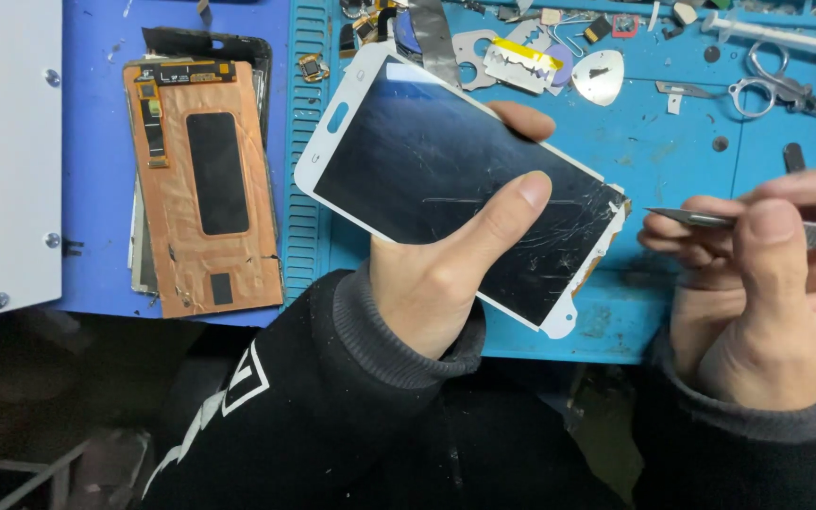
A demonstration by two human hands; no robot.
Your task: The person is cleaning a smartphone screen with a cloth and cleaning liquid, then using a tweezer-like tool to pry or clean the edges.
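1. Head view: a white-framed phone screen (pixel 455 179) with cracked glass is held tilted above the blue bench (pixel 672 123) by the left hand (pixel 446 274); its fingers are closed around the screen, thumb laid across the dark glass.
2. Head view: a thin metal blade (pixel 691 218) is pinched in the closed fingers of the right hand (pixel 767 283), its tip just beside the screen's broken corner.
3. Head view: a copper-backed panel (pixel 205 184) is seen lying at left, scissors (pixel 767 80) at upper right.
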